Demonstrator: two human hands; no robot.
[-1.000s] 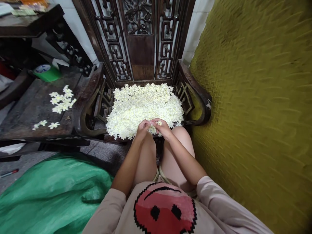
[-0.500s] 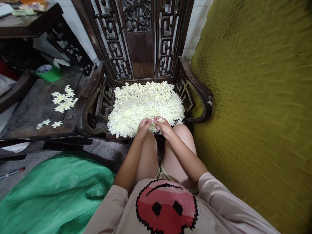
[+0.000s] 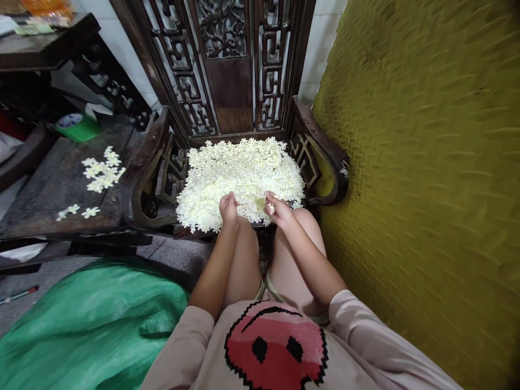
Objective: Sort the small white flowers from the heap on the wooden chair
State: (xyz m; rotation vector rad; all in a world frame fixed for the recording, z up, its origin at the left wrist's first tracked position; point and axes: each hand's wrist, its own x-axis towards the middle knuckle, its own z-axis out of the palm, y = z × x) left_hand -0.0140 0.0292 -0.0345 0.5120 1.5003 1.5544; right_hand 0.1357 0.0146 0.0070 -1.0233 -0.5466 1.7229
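While the right hand (image 3: 279, 210) curls round a small white blossom (image 3: 271, 208), the left hand (image 3: 229, 209) has its fingertips pinched together, on what I cannot tell. Both are over the near part of the flower heap (image 3: 244, 168) on the wooden chair (image 3: 340, 176). The green tape roll's (image 3: 86, 130) blue-and-white label is illegible.

Your left hand (image 3: 228, 208): shifted left of frame centre | Your right hand (image 3: 280, 211): shifted right | Gap between them: widened, white flower pile (image 3: 239, 179) showing through mid-frame
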